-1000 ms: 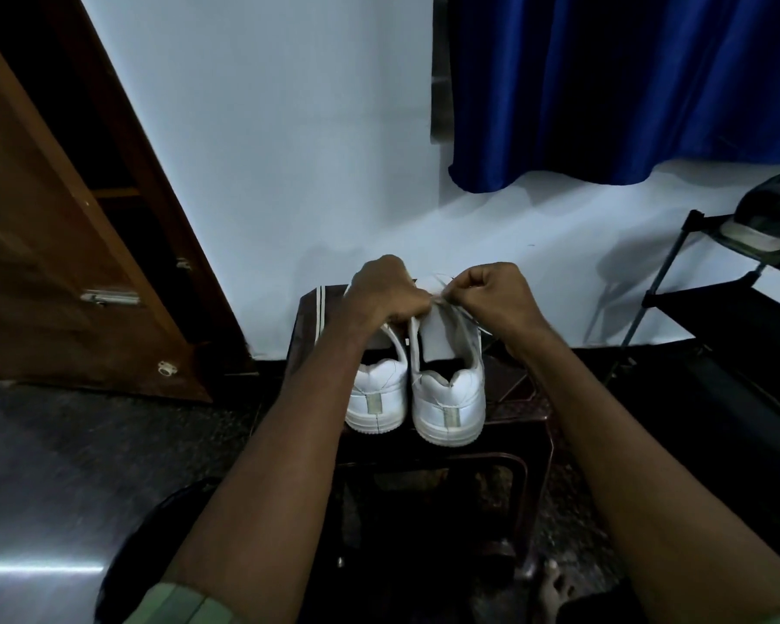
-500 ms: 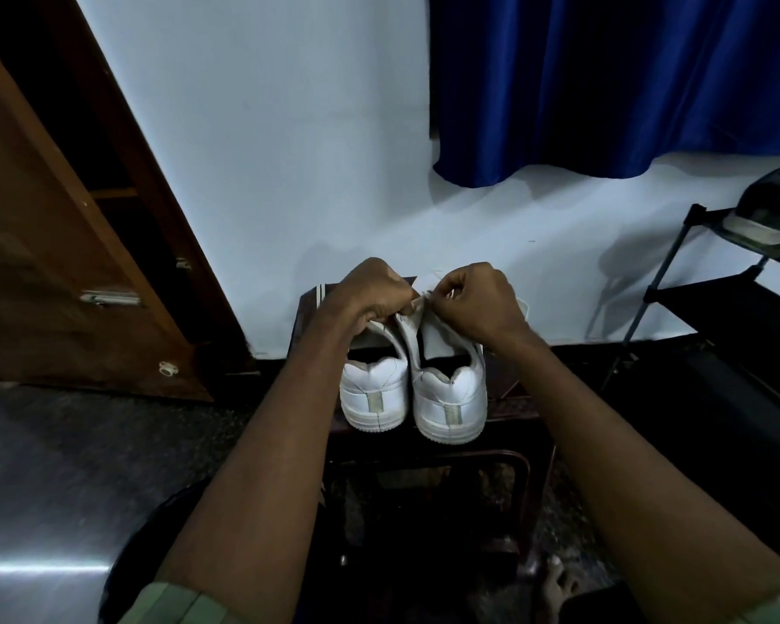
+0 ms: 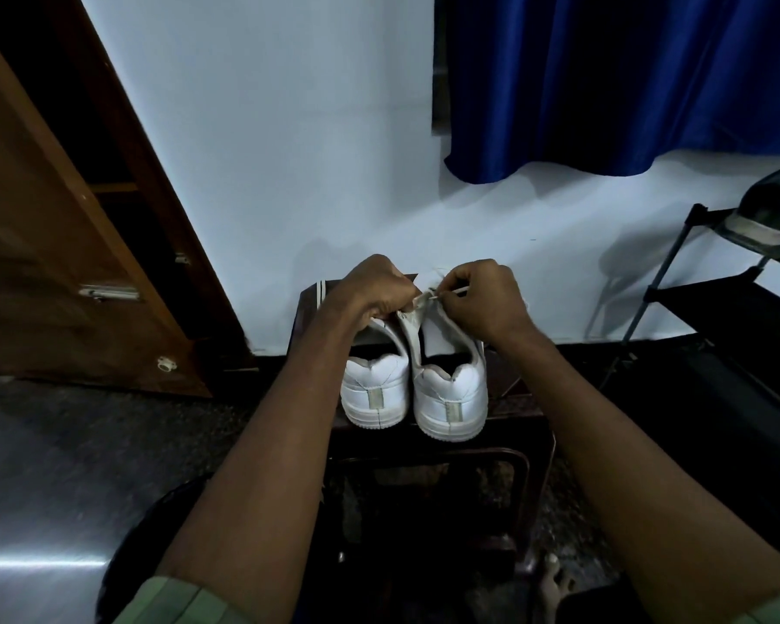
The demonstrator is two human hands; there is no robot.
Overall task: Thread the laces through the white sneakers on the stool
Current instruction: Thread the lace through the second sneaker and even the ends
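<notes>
2 white sneakers sit side by side on the stool [image 3: 527, 409], heels toward the camera: left sneaker [image 3: 374, 391], right sneaker [image 3: 451, 398]. Work is on the right one. The left hand [image 3: 370, 290] pinches its left eyelet flap up near the tongue; the right hand [image 3: 482, 299] pinches the lace [image 3: 446, 294] tip just beside that flap, the 2 hands nearly touching. Judged step: feeding the lace tip through an eyelet on the inner flap; which eyelet row cannot be told, as the fingers hide it. How much of the shoe is laced is hidden too; the left sneaker shows no lace from here, so the task looks early. Next move likely calls for holding the flap steady, pushing the tip through and regripping it on the far side, then drawing slack without tipping the shoe. Edges: both heels sit close to the stool's near rim, so a pull toward the body could slide them off. Room: wall [image 3: 289, 173] close behind the toes, open space above, door [image 3: 64, 263] to the left and rack [image 3: 717, 308] to the right, both well apart.
</notes>
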